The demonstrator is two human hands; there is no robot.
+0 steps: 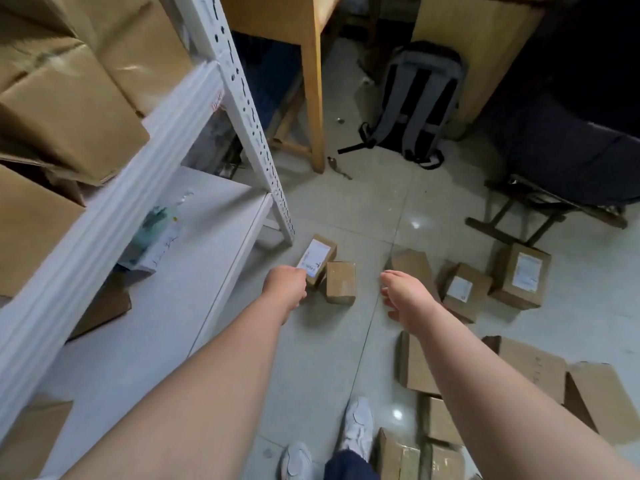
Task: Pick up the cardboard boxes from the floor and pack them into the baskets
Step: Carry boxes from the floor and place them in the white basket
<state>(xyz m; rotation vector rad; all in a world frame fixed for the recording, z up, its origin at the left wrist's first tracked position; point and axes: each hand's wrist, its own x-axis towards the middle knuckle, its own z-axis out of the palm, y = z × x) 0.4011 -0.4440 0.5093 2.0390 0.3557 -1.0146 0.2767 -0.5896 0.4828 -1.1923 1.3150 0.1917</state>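
Several small cardboard boxes lie on the tiled floor. My left hand reaches down to a box with a white label beside the shelf post and overlaps its near corner; its fingers are hidden behind the knuckles. A plain box stands right next to that one. My right hand hovers with relaxed, spread fingers, holding nothing, in front of another plain box. Two labelled boxes sit further right. More boxes lie near my feet. No basket is in view.
A white metal shelf rack stands at left, with large cardboard cartons on its upper level. A wooden table leg, a grey backpack and a dark folding chair stand ahead. My white shoes are below.
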